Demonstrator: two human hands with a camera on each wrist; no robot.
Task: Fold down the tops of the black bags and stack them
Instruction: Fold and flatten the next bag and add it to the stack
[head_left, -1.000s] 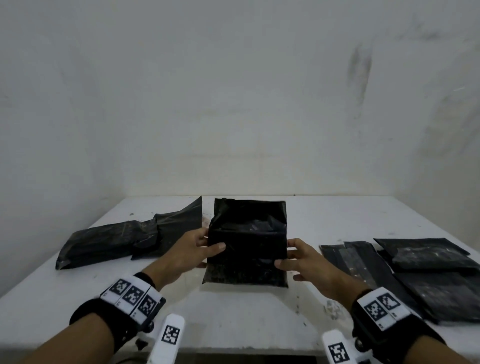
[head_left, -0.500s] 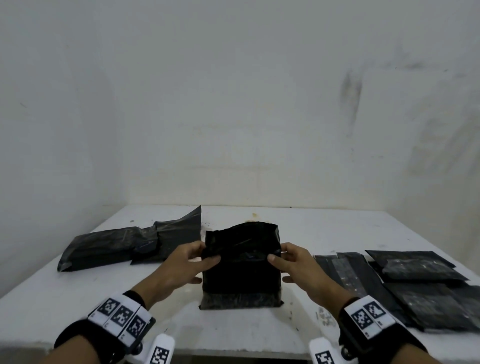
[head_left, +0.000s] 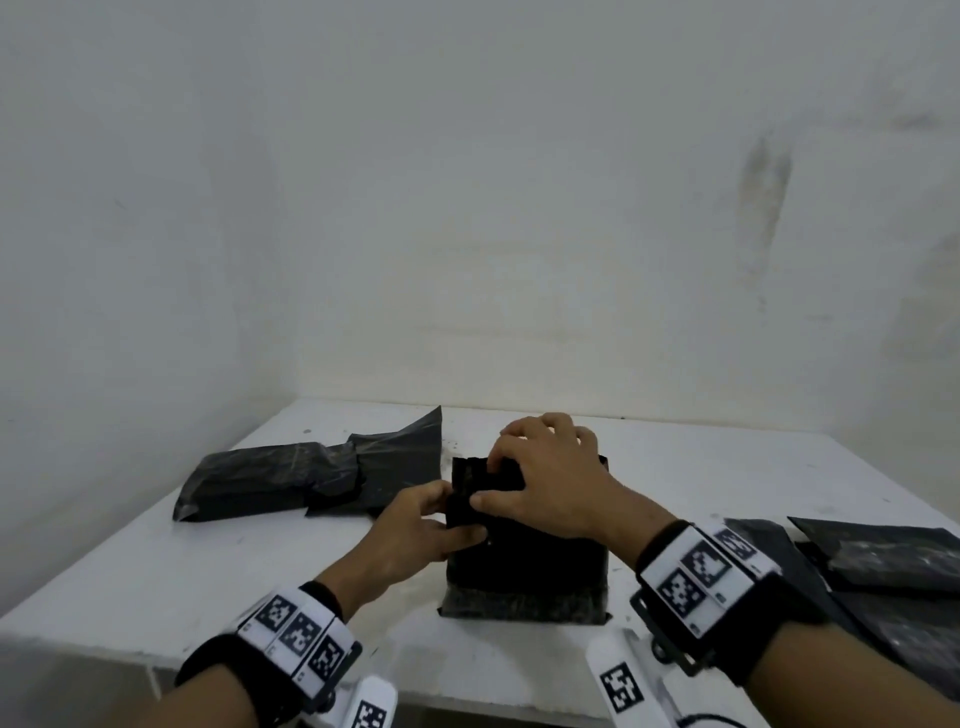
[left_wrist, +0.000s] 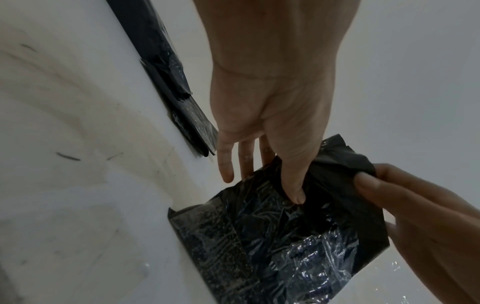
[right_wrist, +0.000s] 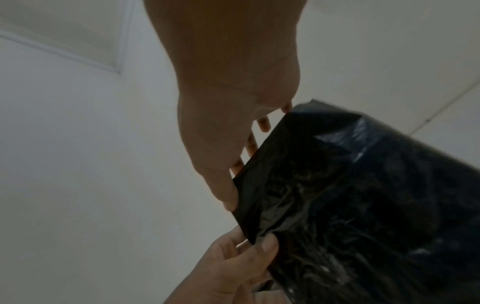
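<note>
At the table's (head_left: 156, 587) centre stands one upright black bag (head_left: 524, 566), held up, I judge, so its top can be turned down. The left hand (head_left: 415, 525) pinches its upper left edge, steadying it; the right hand (head_left: 550, 478) curls over the top, thumb in front. At ten o'clock lie two filled bags (head_left: 291, 478); at three o'clock a pile of flat bags (head_left: 893, 577), uncountable.

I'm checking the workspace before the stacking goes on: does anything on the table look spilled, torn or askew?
Nothing looks spilled or torn. The centre bag stands upright while both hands, left hand and right hand, work its top. The bags at left lie loosely overlapped, not squared. Small dark specks dot the table.
</note>
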